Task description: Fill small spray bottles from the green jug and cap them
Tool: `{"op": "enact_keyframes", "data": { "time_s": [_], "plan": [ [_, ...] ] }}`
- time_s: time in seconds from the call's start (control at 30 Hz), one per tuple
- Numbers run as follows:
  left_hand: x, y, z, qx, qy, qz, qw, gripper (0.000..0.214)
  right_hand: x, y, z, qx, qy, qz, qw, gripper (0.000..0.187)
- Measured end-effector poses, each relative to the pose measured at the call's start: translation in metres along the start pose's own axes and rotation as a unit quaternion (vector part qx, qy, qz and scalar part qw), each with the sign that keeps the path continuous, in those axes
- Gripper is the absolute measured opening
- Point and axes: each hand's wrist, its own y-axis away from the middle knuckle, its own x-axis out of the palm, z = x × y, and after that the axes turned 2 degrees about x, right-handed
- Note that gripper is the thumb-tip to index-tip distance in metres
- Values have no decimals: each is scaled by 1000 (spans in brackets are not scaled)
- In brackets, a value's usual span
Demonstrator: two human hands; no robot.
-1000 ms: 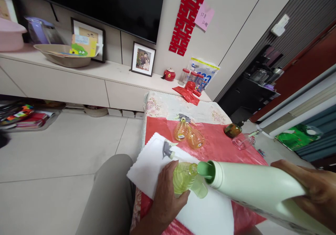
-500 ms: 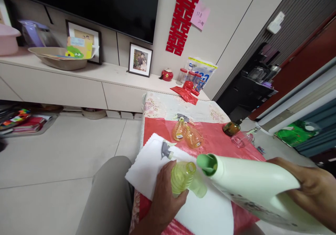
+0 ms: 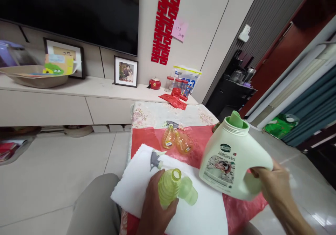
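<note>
My left hand [image 3: 154, 205] is wrapped around a yellow-green ribbed spray bottle [image 3: 168, 189]. The bottle's mouth is uncovered and tilts toward the upper right. In my right hand [image 3: 273, 182], gripped by its handle, is a pale green detergent jug [image 3: 223, 147], nearly upright, its green spout open at the top. A translucent green cap [image 3: 189, 193] lies just right of the bottle, on a white towel [image 3: 202, 217]. The grey trigger sprayer head [image 3: 155, 160] rests on the towel beyond my left hand. How full the bottle is, I cannot tell.
Two orange-yellow spray bottles [image 3: 169, 138] lie on the red cloth [image 3: 144, 137] beyond the towel. Glass jars with red lids [image 3: 169, 83] and a red pot [image 3: 154, 83] stand on the white cabinet [image 3: 110, 95]. My knee [image 3: 97, 203] is left of the table.
My right hand has tipped the jug from lying toward the bottle to nearly upright. The view has turned right. My left hand keeps its hold on the spray bottle.
</note>
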Motion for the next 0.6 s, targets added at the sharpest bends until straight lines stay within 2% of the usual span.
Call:
{"op": "enact_keyframes", "data": {
  "time_s": [0.13,0.23,0.4,0.6],
  "plan": [
    [1,-1,2,0,-6,-6,1000,68,30,12,-38,6,-71,-9,997,17],
    [1,-3,4,18,-12,-13,1000,69,45,24,-52,10,-99,-23,995,17],
    [2,-8,4,48,-16,-44,998,65,59,42,-56,-1,-109,-33,993,14],
    [-1,-12,-1,11,9,-29,999,71,69,46,-52,-32,-112,-10,993,15]
  ]
}}
